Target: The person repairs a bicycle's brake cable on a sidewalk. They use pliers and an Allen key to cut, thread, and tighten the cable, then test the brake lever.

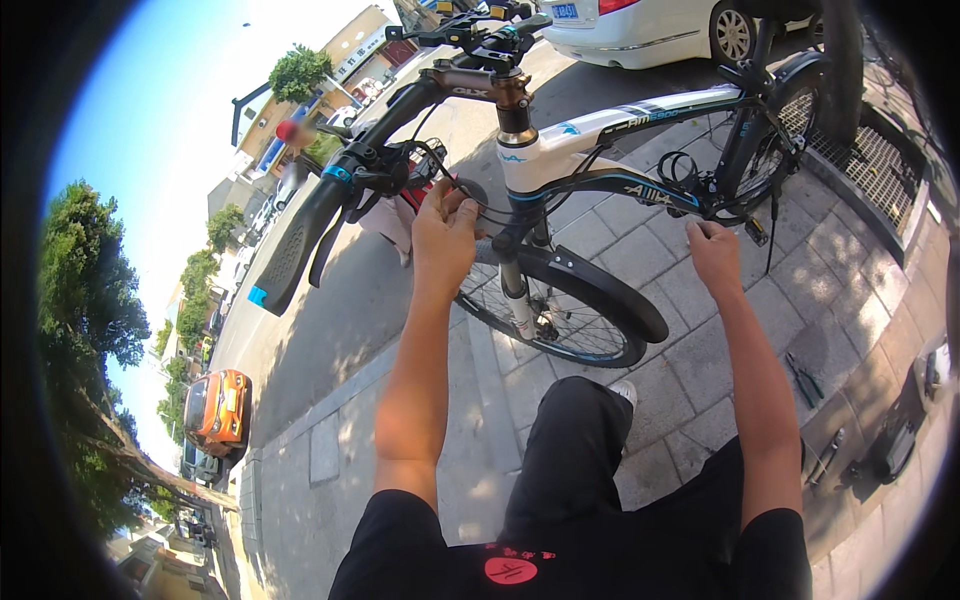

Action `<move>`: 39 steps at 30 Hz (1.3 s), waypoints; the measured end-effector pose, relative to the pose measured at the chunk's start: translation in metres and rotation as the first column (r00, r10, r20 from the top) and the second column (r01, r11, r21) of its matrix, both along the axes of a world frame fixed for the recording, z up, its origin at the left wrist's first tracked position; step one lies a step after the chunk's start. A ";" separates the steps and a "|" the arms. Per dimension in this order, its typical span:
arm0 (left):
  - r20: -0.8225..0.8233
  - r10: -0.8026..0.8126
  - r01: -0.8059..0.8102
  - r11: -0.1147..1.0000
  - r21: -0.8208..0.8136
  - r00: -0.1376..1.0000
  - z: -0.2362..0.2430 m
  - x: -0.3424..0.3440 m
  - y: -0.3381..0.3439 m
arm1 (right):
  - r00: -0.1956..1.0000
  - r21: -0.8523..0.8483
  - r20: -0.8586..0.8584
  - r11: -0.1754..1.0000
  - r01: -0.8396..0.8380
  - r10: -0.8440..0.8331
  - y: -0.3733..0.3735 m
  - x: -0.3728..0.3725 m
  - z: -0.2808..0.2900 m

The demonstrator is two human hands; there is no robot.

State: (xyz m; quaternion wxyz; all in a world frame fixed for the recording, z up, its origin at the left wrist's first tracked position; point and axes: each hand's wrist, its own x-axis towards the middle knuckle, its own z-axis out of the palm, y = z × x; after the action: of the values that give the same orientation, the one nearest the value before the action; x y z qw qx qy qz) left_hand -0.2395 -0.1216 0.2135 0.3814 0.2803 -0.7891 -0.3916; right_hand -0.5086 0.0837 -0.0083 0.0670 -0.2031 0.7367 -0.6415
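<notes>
In front of me stands a white, black and blue mountain bike (640, 118), its handlebar turned toward my left. My left hand (446, 235) is raised beside the head tube (520, 165), fingers pinched around a thin black cable (487, 209) that loops from the handlebar. Low by the crank area, my right hand (716, 258) is closed near the lower end of the down tube (620, 187); what its fingers hold, if anything, is hidden. Below the hands is the front wheel (575, 325) under a black mudguard (610, 292). A black handlebar grip (297, 240) with a blue end is at left.
Dark-handled pliers (804, 381) lie on the paving (660, 400) at my right, with further tools near them. A white car (640, 40) stands behind the bike. A person in a red cap (290, 132) is in the road, and an orange car (217, 410) is farther left.
</notes>
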 end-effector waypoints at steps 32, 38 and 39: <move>-0.319 0.162 -0.251 0.932 -0.261 0.934 0.022 -0.055 -0.022 | 0.999 -0.053 0.036 0.999 0.000 0.002 -0.008 -0.025 -0.012; -0.268 0.077 -0.148 0.955 -0.255 0.960 0.015 -0.023 -0.010 | 0.997 -0.104 0.055 0.993 0.056 -0.051 0.002 -0.026 -0.008; -0.299 0.058 -0.129 0.966 -0.224 0.952 0.014 -0.018 -0.005 | 0.997 -0.110 0.040 0.991 0.070 -0.065 0.003 -0.026 -0.008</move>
State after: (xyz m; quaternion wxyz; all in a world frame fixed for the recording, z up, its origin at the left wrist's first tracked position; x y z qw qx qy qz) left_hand -0.2576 -0.1270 0.2277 0.5423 0.2087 -0.7519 -0.3113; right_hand -0.5343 0.0872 -0.0163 0.0473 -0.1698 0.7048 -0.6871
